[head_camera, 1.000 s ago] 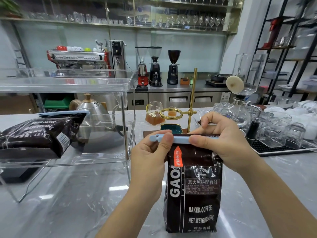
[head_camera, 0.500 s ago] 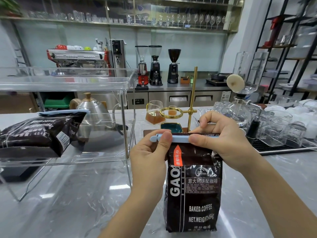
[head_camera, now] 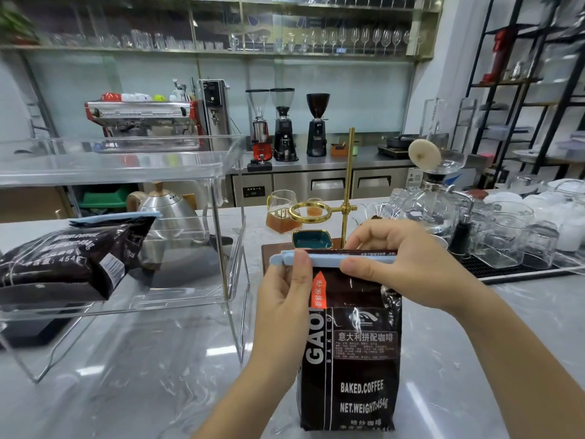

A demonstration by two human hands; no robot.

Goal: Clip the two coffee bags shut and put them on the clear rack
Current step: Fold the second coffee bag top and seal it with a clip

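A dark coffee bag [head_camera: 351,359] stands upright on the grey marble counter. A light blue clip [head_camera: 326,259] runs across its folded top. My left hand [head_camera: 285,299] pinches the clip's left end with the thumb in front. My right hand [head_camera: 402,264] pinches the clip's right part, thumb in front and fingers behind the bag top. A second dark coffee bag [head_camera: 63,261] lies on its side on the lower shelf of the clear rack [head_camera: 228,223] at the left, with a blue clip [head_camera: 117,217] on its top.
A steel kettle [head_camera: 171,213] stands behind the rack. Behind the bag are a brass dripper stand [head_camera: 348,198], a glass server of coffee [head_camera: 280,213] and a teal dish [head_camera: 311,239]. Several glasses on a black mat [head_camera: 519,270] crowd the right side.
Both hands stay on the clip at the bag's top; nothing has visibly shifted apart from slight camera movement.
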